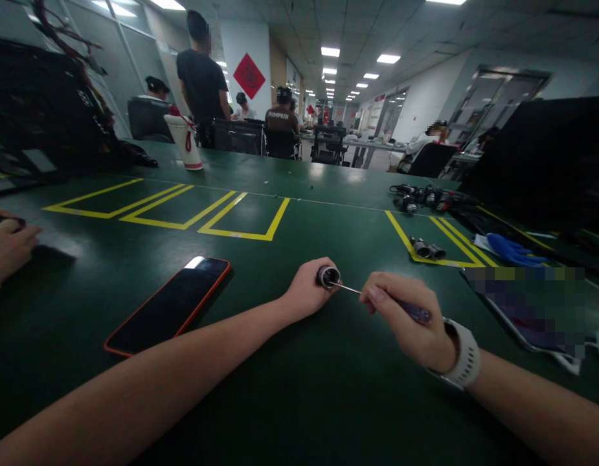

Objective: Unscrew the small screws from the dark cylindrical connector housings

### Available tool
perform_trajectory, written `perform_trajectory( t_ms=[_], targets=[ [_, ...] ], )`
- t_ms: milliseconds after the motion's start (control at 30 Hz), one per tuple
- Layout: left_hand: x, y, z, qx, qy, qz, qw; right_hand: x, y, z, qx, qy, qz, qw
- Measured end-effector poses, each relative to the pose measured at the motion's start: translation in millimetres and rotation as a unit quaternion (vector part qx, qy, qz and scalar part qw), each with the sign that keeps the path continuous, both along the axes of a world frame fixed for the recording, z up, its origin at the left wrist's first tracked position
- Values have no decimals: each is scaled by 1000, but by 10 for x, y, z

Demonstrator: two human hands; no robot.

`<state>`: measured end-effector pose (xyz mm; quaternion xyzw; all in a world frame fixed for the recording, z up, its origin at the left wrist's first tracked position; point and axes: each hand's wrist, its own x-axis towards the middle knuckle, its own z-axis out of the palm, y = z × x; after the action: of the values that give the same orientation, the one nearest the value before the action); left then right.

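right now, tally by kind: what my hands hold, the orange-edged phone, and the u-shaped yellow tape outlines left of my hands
Hollow round part, in left hand: 1
Screwdriver, in right hand: 1
Orange-edged phone: 1
Yellow tape outlines: 3
Total: 6

The green table (yellow tape marks it) bears a phone, a cup and, apparently, metal connectors.

Open-plan office with a workshop-style desk, viewed from my remote seat.
I see mesh-backed chairs, seated people, ceiling light panels and glass doors beyond; up close, yellow tape outlines, metal fittings and a screwdriver.
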<state>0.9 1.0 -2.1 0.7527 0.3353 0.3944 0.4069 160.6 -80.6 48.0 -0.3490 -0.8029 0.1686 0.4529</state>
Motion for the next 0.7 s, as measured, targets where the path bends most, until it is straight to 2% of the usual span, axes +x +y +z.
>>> perform_trajectory(
  t_ms=[300, 500, 700],
  targets=[
    [-4, -2, 1, -1, -23, -12, 1000, -41, 12, -11, 76, -107, -6, 991],
    [6, -8, 9, -20, -41, -3, 999, -49, 18, -73, 136, -130, 21, 982],
    [8, -19, 23, -33, -49, -3, 998, -41, 9, -90, 155, -155, 28, 975]
  ],
)
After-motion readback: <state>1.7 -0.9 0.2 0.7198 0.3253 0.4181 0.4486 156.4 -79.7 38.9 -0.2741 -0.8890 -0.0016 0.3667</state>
